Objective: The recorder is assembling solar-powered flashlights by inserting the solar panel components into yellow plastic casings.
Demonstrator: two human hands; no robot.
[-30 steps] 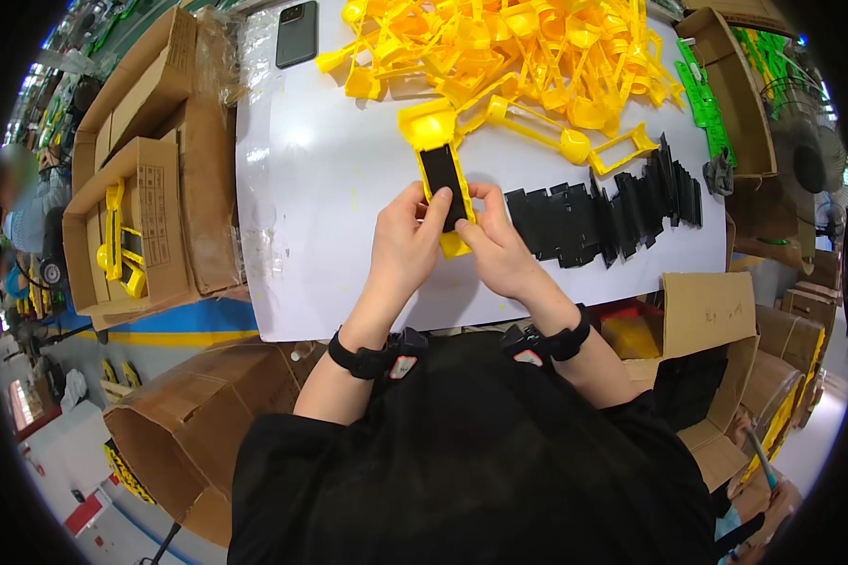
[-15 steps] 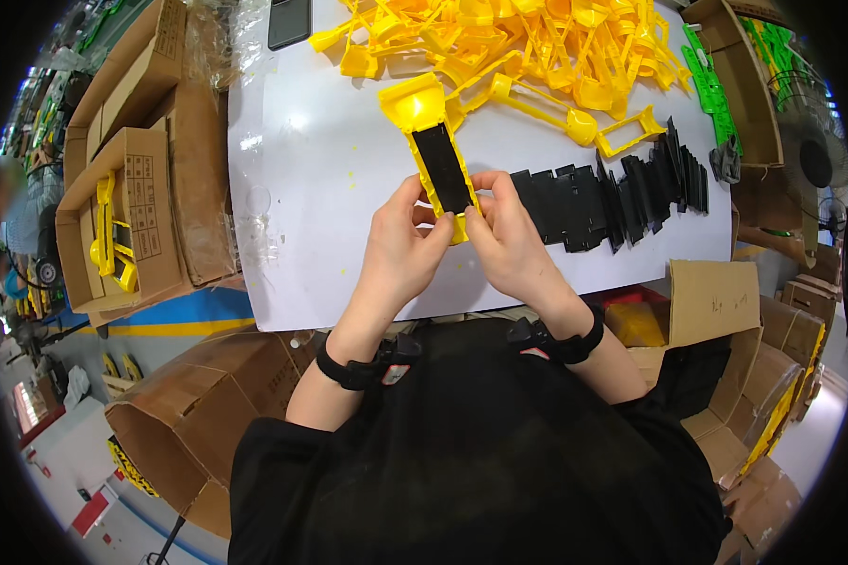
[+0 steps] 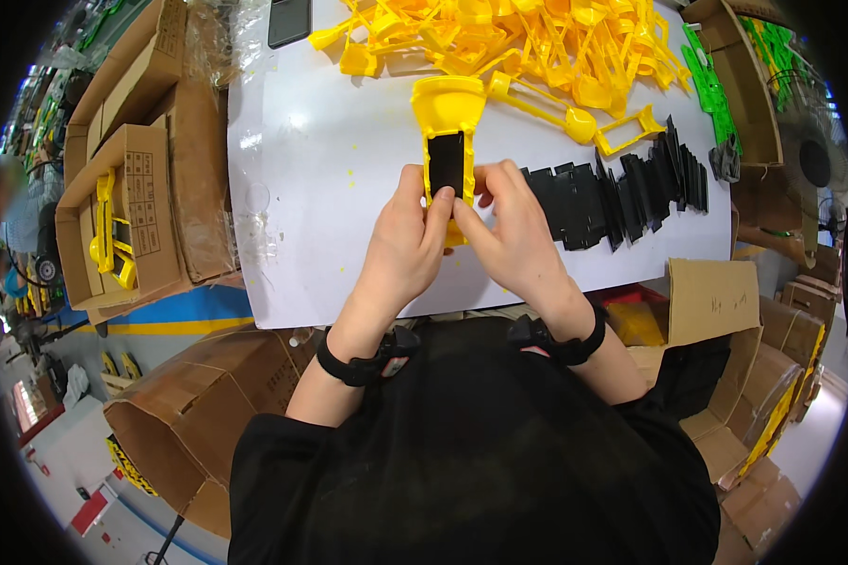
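Observation:
Between my two hands is a yellow plastic frame (image 3: 448, 108) with a wide scoop-shaped far end. A flat black plate (image 3: 448, 155) lies inside its long opening. My left hand (image 3: 407, 231) grips the frame's left side, and its thumb presses on the plate's near end. On the other side my right hand (image 3: 511, 231) is closed round the frame, its thumb beside the left one. The thumbs cover the near part of the plate. Just right of my right hand lies a row of black plates (image 3: 584, 207), overlapping and partly tilted on edge.
A heap of yellow plastic parts (image 3: 556, 47) covers the far side of the white table (image 3: 320, 207). A dark phone (image 3: 289, 23) lies at the far left. Cardboard boxes (image 3: 160, 217) stand left of the table, and an open carton (image 3: 716, 301) stands at the right.
The yellow frame has turned from leaning left to nearly upright in view. Both thumbs have moved from its near end up onto the black plate.

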